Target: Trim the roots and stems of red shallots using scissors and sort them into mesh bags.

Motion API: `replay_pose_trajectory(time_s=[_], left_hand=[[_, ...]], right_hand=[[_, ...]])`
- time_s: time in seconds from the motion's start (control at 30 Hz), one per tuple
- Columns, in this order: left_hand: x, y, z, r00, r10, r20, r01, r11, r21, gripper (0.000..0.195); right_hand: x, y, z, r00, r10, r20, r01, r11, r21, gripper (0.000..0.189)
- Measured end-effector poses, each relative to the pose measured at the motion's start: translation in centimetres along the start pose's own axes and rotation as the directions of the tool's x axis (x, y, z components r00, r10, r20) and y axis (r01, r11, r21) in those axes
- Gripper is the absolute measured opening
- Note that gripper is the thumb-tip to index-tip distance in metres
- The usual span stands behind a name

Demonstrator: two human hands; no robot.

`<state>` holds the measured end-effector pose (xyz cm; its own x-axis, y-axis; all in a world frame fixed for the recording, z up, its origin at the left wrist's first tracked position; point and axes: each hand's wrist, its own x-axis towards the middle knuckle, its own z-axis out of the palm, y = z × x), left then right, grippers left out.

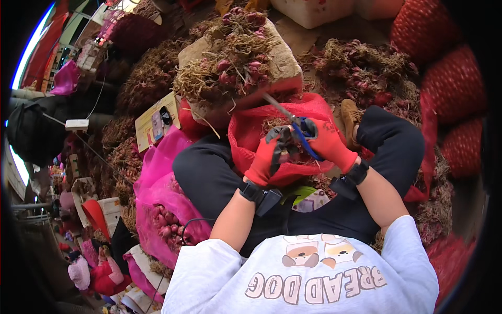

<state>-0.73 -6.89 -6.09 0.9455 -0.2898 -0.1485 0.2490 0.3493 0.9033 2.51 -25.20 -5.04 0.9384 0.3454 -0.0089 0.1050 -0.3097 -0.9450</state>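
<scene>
My right hand (pixel 329 141), in a red glove with dark finger coating, grips scissors (pixel 302 131) by their blue handles. The metal blades point up and left, toward a block heaped with shallots. My left hand (pixel 268 153), gloved alike, is closed on a shallot (pixel 284 157) just left of the scissors; the fingers partly hide it. Both hands are over an open red mesh bag (pixel 247 141) between my legs. Dry stalks and shallots show inside the bag. The pale block (pixel 284 51) beyond it bears shallots with dried tops (pixel 239 66).
At my left a pink mesh bag (pixel 151 188) contains loose shallots (pixel 170 225). Phone-like items (pixel 158 122) rest on a yellow board (pixel 143 121). More shallots (pixel 364 70) lie at far right, beside full red mesh sacks (pixel 455 82). A person in a pale hat (pixel 79 272) is at lower left.
</scene>
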Motion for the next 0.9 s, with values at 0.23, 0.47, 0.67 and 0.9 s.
replay_pose_trajectory(time_s=[0.23,0.47,0.67,0.9], left_hand=[[-12.6,17.2,-1.2,0.882,-0.039,-0.469,0.229,0.906,0.356,0.029],[-28.8,18.1,-9.2,0.402,0.255,-0.880,0.373,0.832,0.411,0.032],[-22.3,15.5,-6.2,0.570,0.461,-0.680,0.084,0.791,0.607,0.033],[-6.9,5.7,-1.6,0.869,0.232,-0.438,-0.227,0.972,0.064,0.034]], right_hand=[[2.1,-0.1,-1.3,0.976,0.209,-0.055,-0.183,0.935,0.306,0.030],[3.5,-2.0,2.1,0.995,0.072,0.074,-0.095,0.920,0.380,0.022],[2.3,-4.0,2.8,0.942,0.088,0.324,-0.229,0.874,0.429,0.027],[-0.4,-3.4,7.3,0.961,-0.093,0.260,-0.077,0.814,0.576,0.027]])
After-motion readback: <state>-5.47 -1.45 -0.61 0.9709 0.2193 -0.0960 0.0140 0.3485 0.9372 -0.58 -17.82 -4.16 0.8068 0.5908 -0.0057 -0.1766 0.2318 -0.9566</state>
